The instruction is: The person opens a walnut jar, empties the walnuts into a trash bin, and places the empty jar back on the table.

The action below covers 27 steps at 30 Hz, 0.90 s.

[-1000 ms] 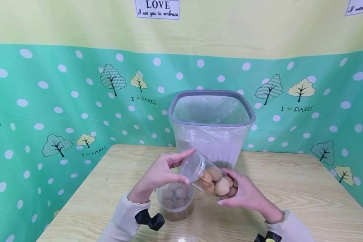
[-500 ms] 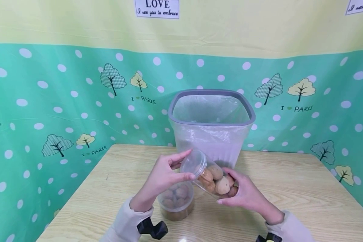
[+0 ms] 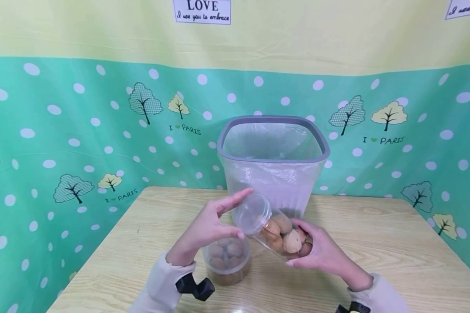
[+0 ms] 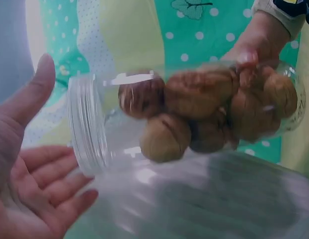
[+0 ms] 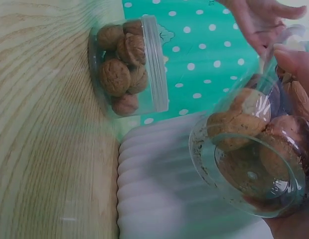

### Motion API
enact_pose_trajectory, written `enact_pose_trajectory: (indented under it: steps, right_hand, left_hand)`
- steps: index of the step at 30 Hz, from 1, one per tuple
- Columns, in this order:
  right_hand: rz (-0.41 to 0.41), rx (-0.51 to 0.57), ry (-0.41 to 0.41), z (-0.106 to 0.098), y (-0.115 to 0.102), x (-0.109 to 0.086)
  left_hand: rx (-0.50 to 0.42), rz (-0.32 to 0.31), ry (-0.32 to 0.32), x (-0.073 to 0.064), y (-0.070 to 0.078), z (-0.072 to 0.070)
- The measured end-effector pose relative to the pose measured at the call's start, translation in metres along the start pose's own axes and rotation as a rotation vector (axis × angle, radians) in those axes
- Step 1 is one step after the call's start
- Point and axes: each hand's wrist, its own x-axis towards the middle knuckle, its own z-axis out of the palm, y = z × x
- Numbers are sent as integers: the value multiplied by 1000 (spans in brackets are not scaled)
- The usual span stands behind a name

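A clear plastic jar (image 3: pixel 276 237) of walnuts is held tilted above the table, its screw lid (image 3: pixel 253 214) up and to the left. My right hand (image 3: pixel 322 248) grips the jar round its lower end. Around the lid my left hand (image 3: pixel 209 224) is spread; in the left wrist view its thumb (image 4: pixel 37 89) stands clear of the lid, and the fingers lie relaxed at the lid's edge, whether touching I cannot tell. A second, shorter lidded jar (image 3: pixel 228 265) of walnuts stands upright on the table below my left hand, seen also in the right wrist view.
Behind the jars stands a bin (image 3: pixel 272 184) with a grey rim and a clear liner. The wooden table (image 3: pixel 376 243) reaches to both sides. A green and yellow printed cloth (image 3: pixel 188 108) hangs behind and at the sides.
My left thumb and fingers have spread away from the lid after closing nearer to it half a second ago. The held jar has shifted slightly right in my right hand's grip.
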Motion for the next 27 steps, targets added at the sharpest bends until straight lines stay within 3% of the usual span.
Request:
enact_pose_trajectory:
  steps: [6,13,17,27]
  right_hand:
    - [-38,55,-77,-5,0,-2]
    - [-96,135,-178,-7,1,-5]
    - [-82,190,-217,-6,1,-6]
    - [-115,277,-280,-5,2,-4]
  left_hand:
    - [-72,143,-98,4,-16,-8]
    - [-52,277,-239,6,-29,-11]
    - [-50,318,-305,6,-30,-12]
    - [-136,385,-373,8,-29,-6]
